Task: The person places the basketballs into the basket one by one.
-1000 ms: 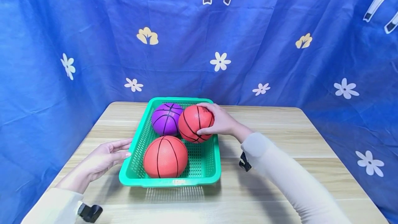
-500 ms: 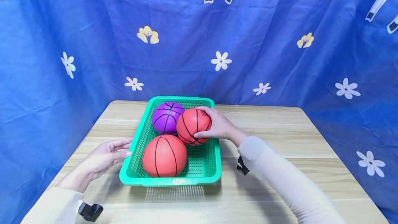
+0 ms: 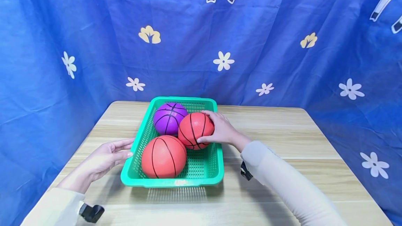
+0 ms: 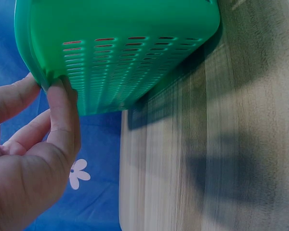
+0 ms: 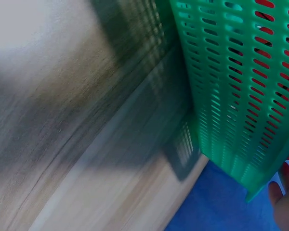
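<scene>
Inside a green plastic basket (image 3: 172, 183) in the head view are a purple basketball (image 3: 168, 119) at the back left, a large orange-red basketball (image 3: 161, 158) at the front left and a smaller red basketball (image 3: 193, 130) on the right. My right hand (image 3: 222, 129) grips this red basketball, thumb on its near side and fingers over its far side. My left hand (image 3: 103, 159) holds the basket's left rim; the left wrist view shows its thumb and fingers pinching the green edge (image 4: 26, 53). In the right wrist view, part of my right hand (image 5: 286, 204) appears beyond the rim.
The basket stands on a light wooden table (image 3: 276, 132) with rounded back corners. Behind and at both sides hangs a blue cloth (image 3: 185, 41) with white flowers. A black wrist device (image 3: 91, 213) sits at the left sleeve.
My right hand has drawn the red basketball toward the front and slightly left, turning it. The large orange-red basketball has shifted a little left. My left hand stays at the rim.
</scene>
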{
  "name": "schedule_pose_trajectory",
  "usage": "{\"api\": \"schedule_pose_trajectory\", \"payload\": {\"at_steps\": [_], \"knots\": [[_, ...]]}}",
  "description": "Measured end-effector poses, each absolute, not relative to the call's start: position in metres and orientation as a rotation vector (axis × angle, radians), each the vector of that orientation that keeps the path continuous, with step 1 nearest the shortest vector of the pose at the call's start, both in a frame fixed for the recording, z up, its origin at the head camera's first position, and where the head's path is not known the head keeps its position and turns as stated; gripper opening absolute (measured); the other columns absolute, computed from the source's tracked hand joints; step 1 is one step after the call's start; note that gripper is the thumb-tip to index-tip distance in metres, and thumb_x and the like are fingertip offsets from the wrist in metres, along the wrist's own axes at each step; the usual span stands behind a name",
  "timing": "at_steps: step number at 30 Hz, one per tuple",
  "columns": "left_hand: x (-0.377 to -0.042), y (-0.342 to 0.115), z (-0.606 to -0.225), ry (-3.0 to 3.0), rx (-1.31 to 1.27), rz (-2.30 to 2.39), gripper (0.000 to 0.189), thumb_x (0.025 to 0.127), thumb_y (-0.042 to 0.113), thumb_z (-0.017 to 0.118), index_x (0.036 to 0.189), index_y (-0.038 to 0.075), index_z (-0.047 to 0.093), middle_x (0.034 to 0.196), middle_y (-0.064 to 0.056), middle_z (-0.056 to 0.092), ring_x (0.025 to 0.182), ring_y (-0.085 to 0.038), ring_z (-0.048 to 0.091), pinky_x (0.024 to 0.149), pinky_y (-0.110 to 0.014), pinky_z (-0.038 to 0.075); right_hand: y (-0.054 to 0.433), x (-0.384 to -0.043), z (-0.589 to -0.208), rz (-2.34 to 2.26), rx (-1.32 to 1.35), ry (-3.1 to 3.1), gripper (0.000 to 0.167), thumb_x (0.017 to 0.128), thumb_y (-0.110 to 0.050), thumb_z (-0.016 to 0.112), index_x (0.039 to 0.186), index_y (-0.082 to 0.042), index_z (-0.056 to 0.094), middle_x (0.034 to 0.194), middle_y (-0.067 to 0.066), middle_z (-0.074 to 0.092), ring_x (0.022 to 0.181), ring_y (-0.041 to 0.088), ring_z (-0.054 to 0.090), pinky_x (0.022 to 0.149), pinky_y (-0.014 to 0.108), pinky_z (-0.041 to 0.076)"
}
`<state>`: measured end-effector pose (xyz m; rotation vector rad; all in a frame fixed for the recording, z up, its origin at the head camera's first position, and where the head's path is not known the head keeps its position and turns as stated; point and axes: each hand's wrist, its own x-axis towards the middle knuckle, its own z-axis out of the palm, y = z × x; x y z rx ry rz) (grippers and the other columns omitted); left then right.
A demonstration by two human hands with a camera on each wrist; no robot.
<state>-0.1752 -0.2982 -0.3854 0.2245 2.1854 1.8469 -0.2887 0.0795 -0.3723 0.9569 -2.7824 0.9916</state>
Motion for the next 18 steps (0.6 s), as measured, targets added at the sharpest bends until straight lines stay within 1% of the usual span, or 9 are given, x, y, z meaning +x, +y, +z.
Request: {"api": "schedule_pose_trajectory", "payload": {"at_steps": [3,6,10,14,16,18], "knots": [[-0.175,-0.297,-0.385,2.185,0.227,1.846,0.065,0.095,0.005,0.057,0.142,-0.018,0.019,0.139,-0.033,0.037,0.104,-0.006,0.059,0.089,-0.026,0.051,0.082,-0.289,-0.372,1.007,0.966,-2.777,0.101,0.065,-0.049,0.084,0.147,-0.022,0.033,0.141,0.004,0.043,0.127,0.023,0.037,0.101,0.048,0.039],[-0.175,-0.297,-0.385,2.185,0.228,1.846,0.065,0.094,0.004,0.057,0.142,-0.018,0.020,0.138,-0.031,0.040,0.104,-0.006,0.059,0.088,-0.026,0.051,0.084,-0.289,-0.371,1.042,0.958,-2.781,0.101,0.066,-0.049,0.084,0.149,-0.026,0.031,0.144,0.004,0.040,0.129,0.024,0.036,0.099,0.049,0.042],[-0.176,-0.298,-0.383,2.184,0.237,1.840,0.065,0.093,0.004,0.059,0.141,-0.019,0.020,0.138,-0.031,0.040,0.104,-0.006,0.060,0.088,-0.027,0.052,0.089,-0.291,-0.366,1.115,0.971,-2.769,0.096,0.069,-0.047,0.083,0.148,-0.024,0.033,0.145,0.006,0.038,0.129,0.028,0.039,0.096,0.050,0.044],[-0.177,-0.299,-0.378,2.190,0.232,1.802,0.067,0.093,0.005,0.060,0.140,-0.020,0.020,0.140,-0.037,0.033,0.103,-0.005,0.059,0.089,-0.028,0.051,0.095,-0.293,-0.361,1.155,1.003,-2.735,0.089,0.073,-0.044,0.080,0.147,-0.018,0.037,0.144,0.009,0.040,0.127,0.030,0.043,0.099,0.050,0.042],[-0.178,-0.298,-0.374,2.228,0.223,1.745,0.068,0.092,0.007,0.061,0.140,-0.020,0.020,0.139,-0.038,0.033,0.105,-0.009,0.060,0.089,-0.030,0.052,0.099,-0.295,-0.358,1.148,1.006,-2.726,0.084,0.076,-0.043,0.078,0.146,-0.018,0.038,0.142,0.009,0.042,0.126,0.031,0.043,0.100,0.052,0.041],[-0.179,-0.294,-0.367,2.300,0.225,1.655,0.069,0.093,0.010,0.061,0.140,-0.020,0.020,0.137,-0.038,0.035,0.109,-0.019,0.059,0.089,-0.034,0.052,0.103,-0.297,-0.355,1.144,0.997,-2.722,0.079,0.079,-0.043,0.075,0.145,-0.017,0.040,0.141,0.009,0.044,0.125,0.031,0.044,0.102,0.053,0.038]]}}
